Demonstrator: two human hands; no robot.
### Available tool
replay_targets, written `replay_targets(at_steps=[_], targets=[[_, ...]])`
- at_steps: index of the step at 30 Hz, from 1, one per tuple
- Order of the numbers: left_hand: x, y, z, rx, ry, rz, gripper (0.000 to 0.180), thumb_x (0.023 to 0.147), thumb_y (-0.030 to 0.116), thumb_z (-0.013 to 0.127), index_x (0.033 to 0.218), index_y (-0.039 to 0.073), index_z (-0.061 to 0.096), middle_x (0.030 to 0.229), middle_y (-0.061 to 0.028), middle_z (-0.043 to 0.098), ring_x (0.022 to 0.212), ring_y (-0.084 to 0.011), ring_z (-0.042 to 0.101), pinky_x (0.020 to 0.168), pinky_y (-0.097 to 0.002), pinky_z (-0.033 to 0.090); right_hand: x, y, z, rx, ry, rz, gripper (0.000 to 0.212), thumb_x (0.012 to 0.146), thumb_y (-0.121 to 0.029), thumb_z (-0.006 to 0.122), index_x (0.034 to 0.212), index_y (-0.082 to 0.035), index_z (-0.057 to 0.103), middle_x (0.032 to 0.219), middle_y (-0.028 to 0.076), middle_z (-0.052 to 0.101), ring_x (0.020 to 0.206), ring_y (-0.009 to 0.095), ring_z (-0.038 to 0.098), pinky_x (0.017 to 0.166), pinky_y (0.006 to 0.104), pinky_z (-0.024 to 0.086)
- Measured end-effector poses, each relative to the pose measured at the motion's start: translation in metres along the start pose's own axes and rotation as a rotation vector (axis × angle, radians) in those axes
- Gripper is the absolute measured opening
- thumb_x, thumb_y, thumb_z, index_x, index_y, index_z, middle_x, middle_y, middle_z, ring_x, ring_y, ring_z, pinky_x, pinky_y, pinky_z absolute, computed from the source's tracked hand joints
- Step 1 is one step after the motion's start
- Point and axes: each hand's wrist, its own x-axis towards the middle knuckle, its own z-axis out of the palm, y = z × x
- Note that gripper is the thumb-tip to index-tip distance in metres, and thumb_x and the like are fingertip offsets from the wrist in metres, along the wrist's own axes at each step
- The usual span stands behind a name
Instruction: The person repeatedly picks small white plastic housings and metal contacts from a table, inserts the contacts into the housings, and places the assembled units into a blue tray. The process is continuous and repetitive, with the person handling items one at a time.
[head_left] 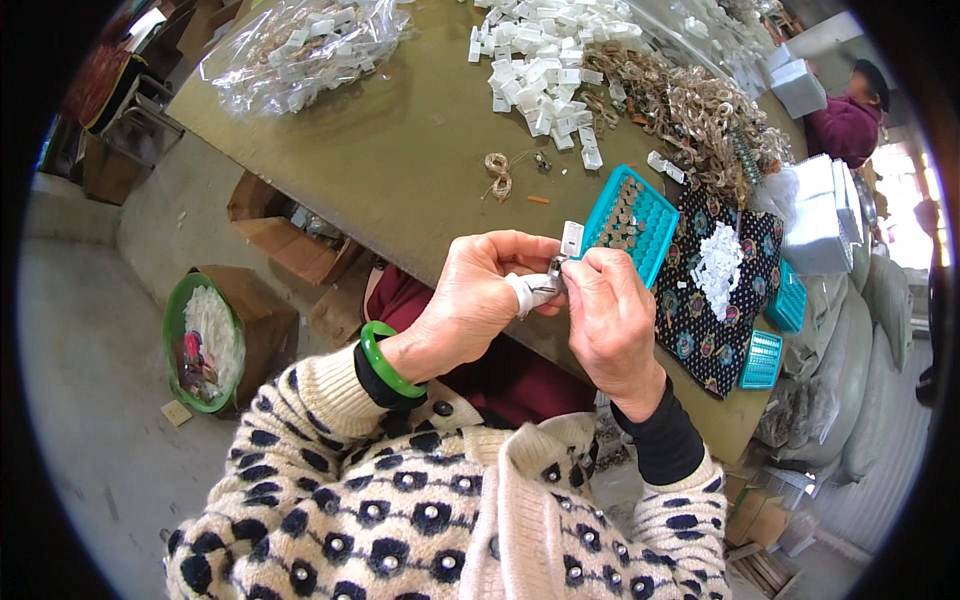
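My left hand [470,300], with a green bangle at the wrist and white tape round the thumb, pinches a small metal clip [553,270] with a white plastic tag [571,238] sticking up from it. My right hand [610,315] meets it from the right, fingertips closed on the same small piece. Both hands hover just over the near edge of an olive-green table [400,150]. A turquoise tray [630,222] filled with rows of small brownish parts lies right behind the fingers.
A pile of white tags [545,60] and tangled brownish metal pieces [700,110] cover the far table. A clear bag of tags [300,45] lies far left. A floral cloth [720,290] holds white bits. A green bowl [200,345] sits on a cardboard box. Another person [850,115] sits far right.
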Motion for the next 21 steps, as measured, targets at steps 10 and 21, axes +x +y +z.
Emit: replay_targets(at_steps=[10, 21], targets=[[-0.004, 0.0, -0.002, -0.053, -0.033, -0.012, 0.03, 0.082, -0.006, 0.07, 0.111, -0.006, 0.064, 0.099, -0.0162, 0.069, 0.084, -0.0198, 0.07, 0.075, -0.0329, 0.059, 0.001, -0.007, 0.0, -0.089, 0.047, -0.098, 0.038, 0.063, 0.008, 0.07, 0.1, 0.005, 0.065, 0.091, 0.013, 0.058, 0.079, 0.028, 0.06, 0.067, 0.0369, 0.051], [-0.001, 0.006, -0.012, -0.115, -0.028, -0.117, 0.015, 0.088, 0.003, 0.064, 0.102, -0.002, 0.063, 0.082, -0.0063, 0.063, 0.065, -0.0121, 0.059, 0.055, -0.028, 0.051, 0.0, 0.024, -0.008, -0.118, 0.123, 0.109, 0.024, 0.081, 0.007, 0.063, 0.105, 0.003, 0.064, 0.093, 0.015, 0.062, 0.081, 0.031, 0.061, 0.071, 0.0404, 0.051]])
